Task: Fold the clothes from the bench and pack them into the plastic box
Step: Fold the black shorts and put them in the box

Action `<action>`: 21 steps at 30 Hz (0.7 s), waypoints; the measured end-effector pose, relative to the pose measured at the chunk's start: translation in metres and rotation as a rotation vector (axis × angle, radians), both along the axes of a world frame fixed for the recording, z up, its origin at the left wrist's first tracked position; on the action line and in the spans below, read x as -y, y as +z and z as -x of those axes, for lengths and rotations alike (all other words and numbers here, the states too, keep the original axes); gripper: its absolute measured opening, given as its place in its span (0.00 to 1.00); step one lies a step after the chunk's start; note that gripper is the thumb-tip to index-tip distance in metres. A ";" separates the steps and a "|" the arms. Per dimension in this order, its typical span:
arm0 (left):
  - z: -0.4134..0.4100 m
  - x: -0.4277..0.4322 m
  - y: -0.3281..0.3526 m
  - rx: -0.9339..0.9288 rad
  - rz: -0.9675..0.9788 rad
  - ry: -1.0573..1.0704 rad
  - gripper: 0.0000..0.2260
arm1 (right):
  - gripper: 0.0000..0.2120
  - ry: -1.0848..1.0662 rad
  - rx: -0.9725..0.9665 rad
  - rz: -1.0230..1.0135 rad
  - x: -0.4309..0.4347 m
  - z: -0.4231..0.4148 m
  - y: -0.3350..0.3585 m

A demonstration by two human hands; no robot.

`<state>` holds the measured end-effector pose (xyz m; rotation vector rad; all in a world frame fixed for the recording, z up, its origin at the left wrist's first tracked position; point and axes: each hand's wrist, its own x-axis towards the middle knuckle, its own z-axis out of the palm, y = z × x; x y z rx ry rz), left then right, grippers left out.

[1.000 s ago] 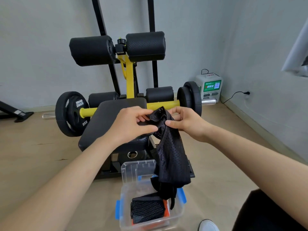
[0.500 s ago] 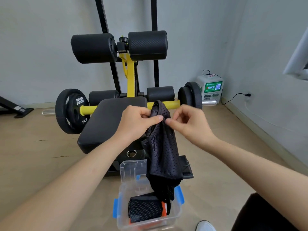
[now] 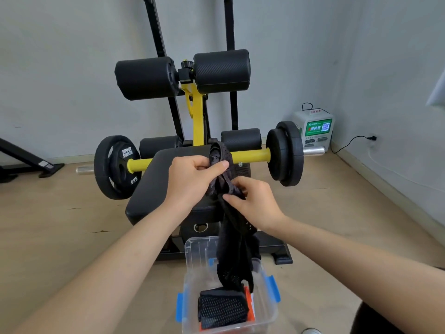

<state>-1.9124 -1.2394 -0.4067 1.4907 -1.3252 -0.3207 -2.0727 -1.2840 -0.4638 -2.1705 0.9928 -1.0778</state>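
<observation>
Black mesh fabric, one garment [image 3: 227, 237], hangs bunched between two bare hands above the front edge of the bench [image 3: 154, 189]. The left hand [image 3: 192, 179] grasps its top, fingers curled round the gathered cloth with the thumb laid across it. The right hand [image 3: 255, 203] sits just below and to the right, pinching a fold of the same garment between thumb and fingertips. From there the cloth drops in a narrow twist, and its lower end dips into the open clear plastic box [image 3: 269, 307] on the wooden floor in front of the bench.

Two things lie in the box: one folded black mesh piece [image 3: 222, 309], and one orange item [image 3: 248, 297] showing at its right edge. The box carries one blue latch on its left side [image 3: 179, 307] and one on its right [image 3: 275, 288].

The bench has four black foam rollers, two high [image 3: 144, 78] and two low [image 3: 240, 139], on a yellow frame. A yellow bar [image 3: 250, 155] crosses behind the pad. It holds three black weight plates: one on the left marked 5KG [image 3: 113, 167], and two stacked together on the right [image 3: 286, 153]. Two black uprights rise behind.

One white charging cabinet [image 3: 315, 131] with a green screen stands by the right wall, its cable running to a wall socket.
</observation>
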 end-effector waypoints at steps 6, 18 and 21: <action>-0.031 -0.007 -0.005 0.131 -0.046 0.111 0.11 | 0.11 0.027 -0.042 0.047 0.021 0.013 0.009; -0.082 -0.042 0.009 0.556 -0.281 0.127 0.03 | 0.15 -0.009 -0.055 -0.105 0.049 0.050 0.047; -0.090 -0.049 0.009 0.450 -0.287 0.103 0.05 | 0.10 0.132 -0.111 -0.183 0.047 0.055 0.052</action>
